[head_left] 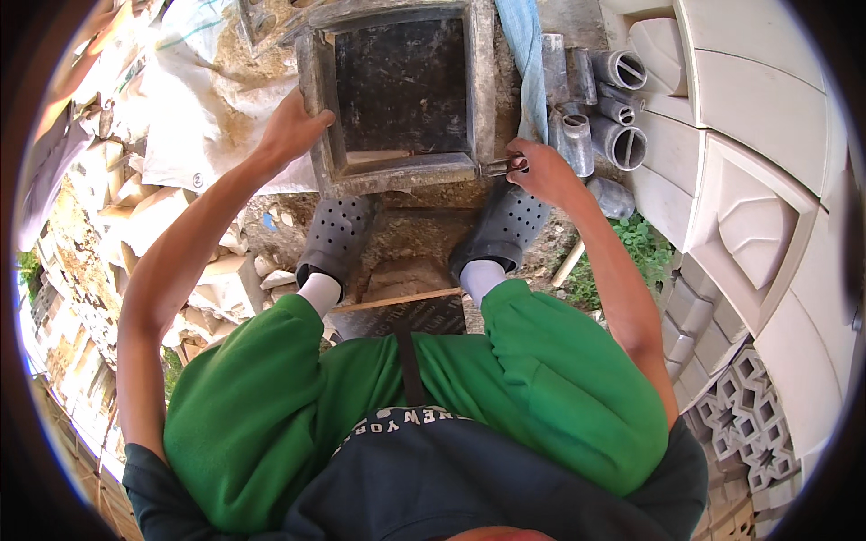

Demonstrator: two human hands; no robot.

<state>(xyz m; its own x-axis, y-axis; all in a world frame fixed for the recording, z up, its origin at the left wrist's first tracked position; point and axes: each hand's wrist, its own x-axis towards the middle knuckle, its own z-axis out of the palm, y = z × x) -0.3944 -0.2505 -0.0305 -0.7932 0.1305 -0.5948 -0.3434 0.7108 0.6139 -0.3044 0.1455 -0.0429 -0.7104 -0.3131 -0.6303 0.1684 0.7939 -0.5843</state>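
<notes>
In front of my feet is a worn, square wooden frame (pixel 410 177) with a dark, scuffed panel (pixel 401 86) inside it. My left hand (pixel 290 131) is closed on the frame's left side, its thumb over the edge and its other fingers mostly hidden. At the near right corner, my right hand (pixel 538 171) pinches a small metal fastener (pixel 494 168) that sticks out from the wood. A light blue cloth strip (pixel 523 63) hangs along the frame's right side, just beyond that hand.
Grey tube-shaped pieces (pixel 624 146) lie right of the frame. Pale moulded blocks (pixel 753 221) and patterned lattice blocks (pixel 747 419) line the right side. A white sack (pixel 185 135) and broken pale chunks (pixel 216 288) spread at left. My grey clogs (pixel 510 221) stand close below the frame.
</notes>
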